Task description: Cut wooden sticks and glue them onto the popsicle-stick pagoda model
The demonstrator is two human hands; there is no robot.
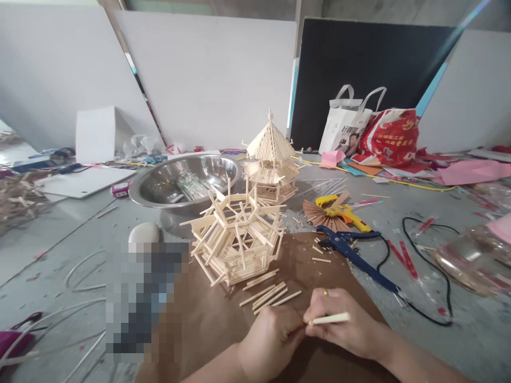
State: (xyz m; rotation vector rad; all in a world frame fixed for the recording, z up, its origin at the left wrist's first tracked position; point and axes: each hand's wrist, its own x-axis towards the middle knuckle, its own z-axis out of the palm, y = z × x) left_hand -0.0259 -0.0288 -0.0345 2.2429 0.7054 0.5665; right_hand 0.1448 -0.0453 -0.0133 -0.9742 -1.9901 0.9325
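Observation:
Low over the brown paper (207, 330), a short pale wooden stick (331, 318) juts out from my right hand (347, 322), pinched between its fingers. My left hand (275, 332) is closed right beside it, fingertips meeting those of the right. Whatever sits between the left fingers is hidden. Several loose wooden sticks (269, 295) lie just beyond my hands. Behind them stands an open, many-sided frame (239, 244) built of sticks, with ends poking outward. Farther back rises a finished-looking stick pagoda (271, 154) with a pointed roof.
Blue-handled cutters (355, 255) and a yellow glue gun (343, 213) lie to the right, with a black cord nearby. A metal basin (147, 186) holds packaged items. A white rounded object (144, 234), white cables (85, 287), and a red bag (391, 138) are around.

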